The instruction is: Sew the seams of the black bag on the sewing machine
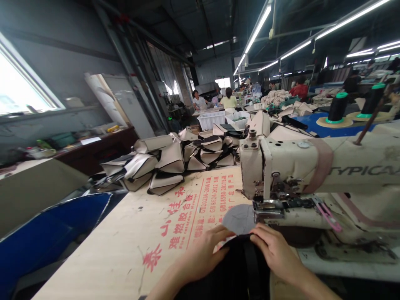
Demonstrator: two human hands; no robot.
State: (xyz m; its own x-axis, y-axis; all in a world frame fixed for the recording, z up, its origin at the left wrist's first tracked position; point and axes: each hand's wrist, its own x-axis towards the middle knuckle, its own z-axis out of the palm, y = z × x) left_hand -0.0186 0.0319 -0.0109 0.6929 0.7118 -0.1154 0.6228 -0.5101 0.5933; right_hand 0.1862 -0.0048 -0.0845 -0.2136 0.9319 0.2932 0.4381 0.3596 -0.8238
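Note:
Both my hands grip the upper edge of a black fabric piece (234, 266) in front of the sewing machine (290, 162). My left hand (209, 254) pinches the edge from the left, fingers on top and thumb beneath. On the other side my right hand (275, 250) is closed on the same edge, near a black strap running down the fabric. A grey piece (239, 218), rounded in outline, lies just beyond the fabric, beside the machine's narrow arm. The fabric's lower part runs out of view.
Beige pieces with black edging (170, 158) are heaped along the far side of the plywood table (125, 246). A blue container (56, 233) stands at the left. Black thread cones (337, 108) rise behind the machine. Several people work farther back.

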